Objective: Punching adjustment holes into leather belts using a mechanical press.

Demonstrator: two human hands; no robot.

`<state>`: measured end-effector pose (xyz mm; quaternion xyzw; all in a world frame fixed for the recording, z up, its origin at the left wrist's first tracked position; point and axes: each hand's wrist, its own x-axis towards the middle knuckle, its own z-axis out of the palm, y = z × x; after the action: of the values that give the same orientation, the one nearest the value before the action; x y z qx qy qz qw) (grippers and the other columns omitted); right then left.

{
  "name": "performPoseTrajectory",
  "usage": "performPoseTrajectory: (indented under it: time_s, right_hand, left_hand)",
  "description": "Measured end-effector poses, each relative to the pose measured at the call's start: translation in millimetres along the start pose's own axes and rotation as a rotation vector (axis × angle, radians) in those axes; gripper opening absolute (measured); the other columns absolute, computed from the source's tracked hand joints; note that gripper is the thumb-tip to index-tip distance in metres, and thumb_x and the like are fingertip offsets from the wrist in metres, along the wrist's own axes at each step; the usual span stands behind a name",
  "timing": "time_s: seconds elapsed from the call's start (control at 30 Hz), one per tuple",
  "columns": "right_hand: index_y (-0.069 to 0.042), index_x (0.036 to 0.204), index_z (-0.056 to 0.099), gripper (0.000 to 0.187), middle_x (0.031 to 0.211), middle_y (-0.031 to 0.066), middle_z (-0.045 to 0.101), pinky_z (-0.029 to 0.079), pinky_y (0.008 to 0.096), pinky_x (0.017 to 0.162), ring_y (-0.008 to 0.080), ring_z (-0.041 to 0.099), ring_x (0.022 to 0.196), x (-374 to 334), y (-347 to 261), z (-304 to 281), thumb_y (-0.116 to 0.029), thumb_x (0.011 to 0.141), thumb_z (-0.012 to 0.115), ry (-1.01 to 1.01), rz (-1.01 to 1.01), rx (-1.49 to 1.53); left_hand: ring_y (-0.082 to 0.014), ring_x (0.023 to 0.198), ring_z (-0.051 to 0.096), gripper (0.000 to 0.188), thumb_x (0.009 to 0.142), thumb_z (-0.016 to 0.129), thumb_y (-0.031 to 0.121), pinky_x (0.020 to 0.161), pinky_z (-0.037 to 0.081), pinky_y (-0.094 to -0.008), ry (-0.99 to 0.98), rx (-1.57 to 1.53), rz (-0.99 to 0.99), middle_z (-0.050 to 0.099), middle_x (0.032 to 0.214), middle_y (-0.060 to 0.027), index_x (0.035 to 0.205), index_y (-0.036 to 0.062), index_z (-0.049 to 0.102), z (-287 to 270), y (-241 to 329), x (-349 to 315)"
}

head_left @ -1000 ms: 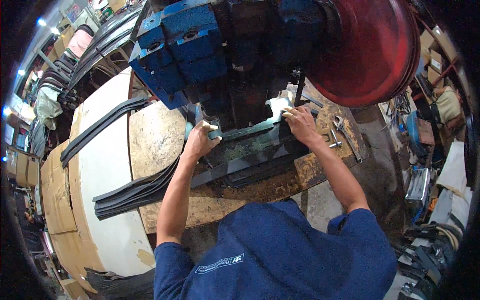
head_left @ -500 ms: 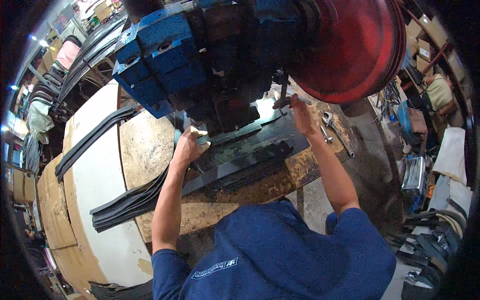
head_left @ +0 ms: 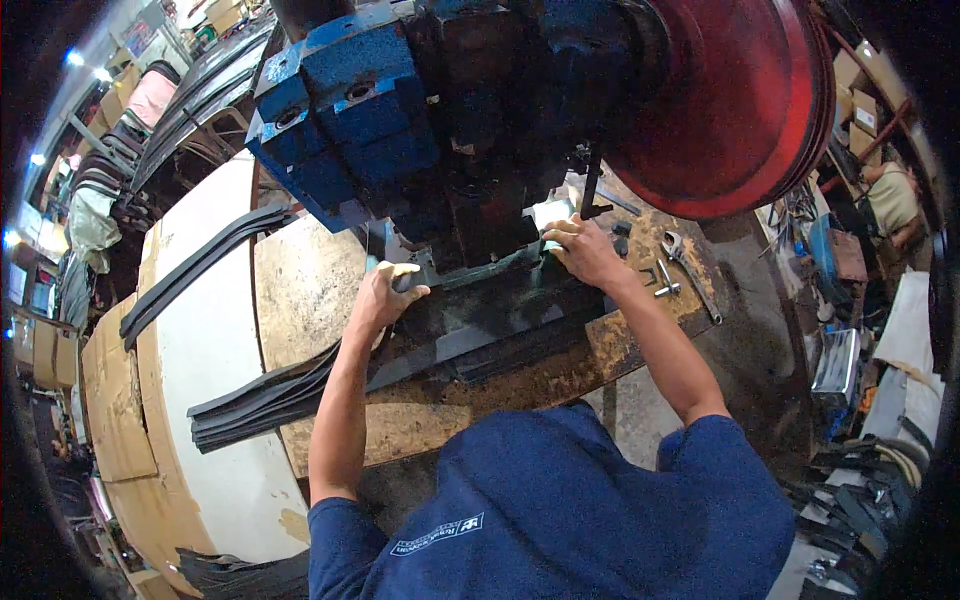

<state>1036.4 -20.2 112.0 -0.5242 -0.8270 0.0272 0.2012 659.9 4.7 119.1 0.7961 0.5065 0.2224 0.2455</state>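
Observation:
Both my hands are at the front of a blue press (head_left: 350,110) with a big red flywheel (head_left: 730,90). My left hand (head_left: 378,297) is closed, thumb and fingers pinching the left end of a dark flat strip (head_left: 490,270) lying under the press head. My right hand (head_left: 588,254) has its fingers curled over the strip's right end, just below a dark lever (head_left: 592,190). The strip's far edge is hidden under the press. Nearer to me lie more black strips (head_left: 520,340) on the worn wooden bench (head_left: 410,415).
A stack of black strips (head_left: 265,405) fans out left of my left forearm, and another bundle (head_left: 200,270) lies beyond it on a white board (head_left: 215,350). Right of my right hand are an adjustable wrench (head_left: 692,275) and a small metal T-shaped tool (head_left: 667,283).
My right hand has left the lever and come down and left onto the strip's right end. My left hand stays at the left end. The view has shifted slightly.

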Motion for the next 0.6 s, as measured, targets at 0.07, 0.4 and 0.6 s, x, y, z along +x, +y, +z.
performPoseTrajectory:
  time_s: [0.07,0.4,0.6]
  right_hand:
    - [-0.013,0.105,0.066,0.023,0.122,0.0028,0.063,0.048,0.0411,0.09,0.0277,0.061,0.104,2.4,10.2,2.8,-0.017,0.082,0.066,-0.049,-0.023,-0.005]
    - [-0.012,0.093,0.07,0.013,0.112,0.0048,0.068,0.049,0.0384,0.086,0.0242,0.064,0.097,-13.7,14.2,-5.9,-0.017,0.081,0.069,0.107,-0.027,-0.11]
    - [-0.005,0.102,0.069,0.023,0.11,0.011,0.068,0.045,0.039,0.093,0.029,0.061,0.104,-21.8,-16.1,-36.9,-0.02,0.084,0.07,0.176,0.231,0.209]
  left_hand:
    - [-0.0368,0.09,0.062,0.042,0.069,0.083,0.024,0.078,0.05,-0.0412,0.031,-0.006,0.01,0.064,0.093,-0.019,0.103,0.0046,0.069,3.1,6.7,0.5]
    - [-0.036,0.09,0.063,0.043,0.066,0.084,0.02,0.079,0.05,-0.0422,0.028,0.008,0.104,0.064,0.093,-0.0184,0.104,0.0054,0.07,14.5,-11.1,7.2]
    - [-0.036,0.089,0.062,0.042,0.068,0.083,0.023,0.08,0.05,-0.0417,0.031,-0.008,0.067,0.064,0.092,-0.0184,0.105,0.0078,0.071,1.3,-0.2,0.6]
